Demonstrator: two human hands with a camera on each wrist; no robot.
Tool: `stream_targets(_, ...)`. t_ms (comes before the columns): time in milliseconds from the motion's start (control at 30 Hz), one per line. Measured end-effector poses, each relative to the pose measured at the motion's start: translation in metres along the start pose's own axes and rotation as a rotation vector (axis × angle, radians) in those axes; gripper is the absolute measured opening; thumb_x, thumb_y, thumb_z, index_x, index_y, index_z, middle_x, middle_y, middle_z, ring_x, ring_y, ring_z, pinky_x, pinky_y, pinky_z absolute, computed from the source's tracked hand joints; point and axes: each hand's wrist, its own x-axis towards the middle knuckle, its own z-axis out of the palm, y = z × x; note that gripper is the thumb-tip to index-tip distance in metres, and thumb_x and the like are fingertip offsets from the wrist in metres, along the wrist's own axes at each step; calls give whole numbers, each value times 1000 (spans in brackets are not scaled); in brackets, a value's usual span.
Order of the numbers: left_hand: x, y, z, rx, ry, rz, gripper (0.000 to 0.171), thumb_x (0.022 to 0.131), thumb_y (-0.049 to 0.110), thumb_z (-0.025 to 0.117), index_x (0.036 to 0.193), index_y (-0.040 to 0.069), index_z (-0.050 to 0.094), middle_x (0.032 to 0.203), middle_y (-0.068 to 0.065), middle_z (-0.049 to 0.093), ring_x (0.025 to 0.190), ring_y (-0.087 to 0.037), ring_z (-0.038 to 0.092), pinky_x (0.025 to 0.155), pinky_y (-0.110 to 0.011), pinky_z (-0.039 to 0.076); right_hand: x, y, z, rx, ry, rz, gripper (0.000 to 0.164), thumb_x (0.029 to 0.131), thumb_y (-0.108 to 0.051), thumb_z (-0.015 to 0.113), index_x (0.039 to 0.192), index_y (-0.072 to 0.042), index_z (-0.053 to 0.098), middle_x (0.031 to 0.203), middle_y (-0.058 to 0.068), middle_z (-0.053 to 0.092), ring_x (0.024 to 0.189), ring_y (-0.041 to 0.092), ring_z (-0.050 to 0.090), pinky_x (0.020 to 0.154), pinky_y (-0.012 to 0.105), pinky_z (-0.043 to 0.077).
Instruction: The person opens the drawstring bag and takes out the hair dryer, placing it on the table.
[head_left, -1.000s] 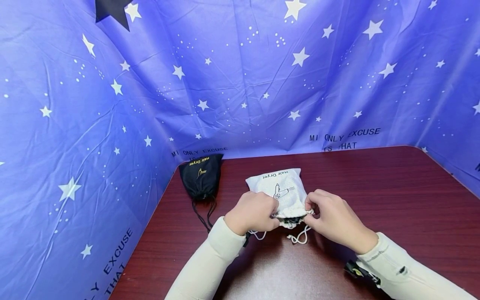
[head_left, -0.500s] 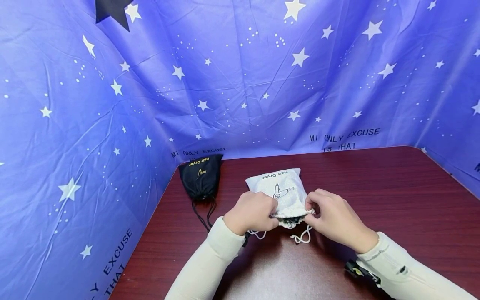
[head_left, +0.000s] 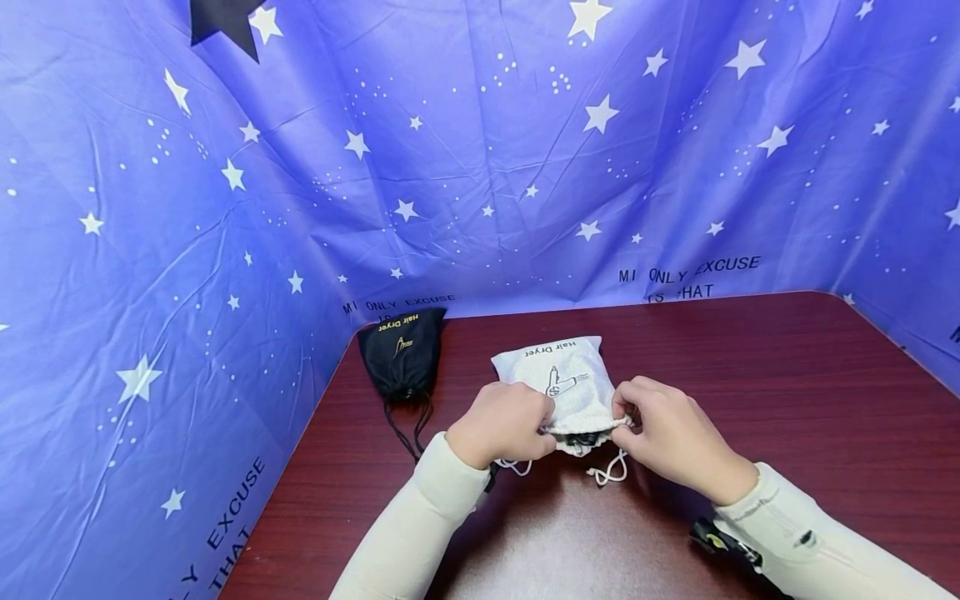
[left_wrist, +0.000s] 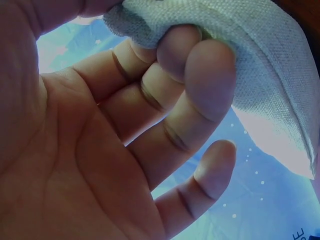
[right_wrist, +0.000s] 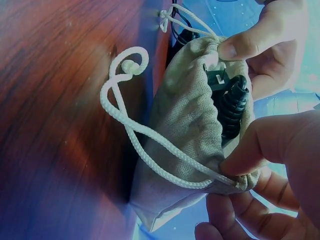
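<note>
A white drawstring bag [head_left: 581, 400] printed "Hair Dryer" lies on the table with its mouth facing the person. My left hand [head_left: 513, 423] pinches the left side of the gathered rim, and its curled fingers show against the cloth in the left wrist view. At the opposite corner my right hand [head_left: 671, 429] grips the rim between thumb and fingers. Between them the mouth gapes, and in the right wrist view a black ribbed cord end [right_wrist: 232, 107] shows inside. A knotted white cord loop [right_wrist: 117, 100] hangs from the right side. The rest of the contents is hidden.
A black drawstring bag [head_left: 405, 354], also printed "Hair Dryer", lies at the table's back left with its black cords trailing forward. The dark red wooden table [head_left: 787, 375] meets a blue star-patterned curtain [head_left: 480, 167] at the back and left.
The right hand has shifted very slightly right with its side of the rim, and the white cord loop has swung a little right. The left hand and bag stay nearly still.
</note>
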Motion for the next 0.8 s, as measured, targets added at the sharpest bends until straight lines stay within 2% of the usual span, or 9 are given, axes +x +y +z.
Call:
stream_targets(433,0,-1,0,-7,-3,0,41,81,37,74,60,26,40,56,11,34,56,-10,41,46,-33,34,1,1,-1,3,14,-11,30,65,-6,74,77,-26,56,73,-13,49,61,2,44,55,23,37)
stream_targets(800,0,-1,-2,-16,-1,-5,37,83,36,72,61,26,45,56,10,42,57,-9,50,48,-33,37,1,3,0,0,18,-14,30,65,-5,73,77,-26,56,73,-13,49,62,2,45,56,23,38)
